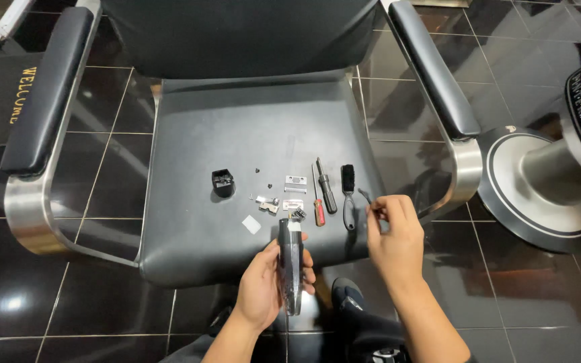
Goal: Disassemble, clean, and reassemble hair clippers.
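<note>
The scene is being viewed by a single head-worn camera, which is being pointed steeply down and forward from above the seat of a black chair [237, 134]. The seat is being seen from close by, with both armrests, the tiled floor [89, 296] and a second chair's round base [539, 195] being taken in at the edges.
</note>
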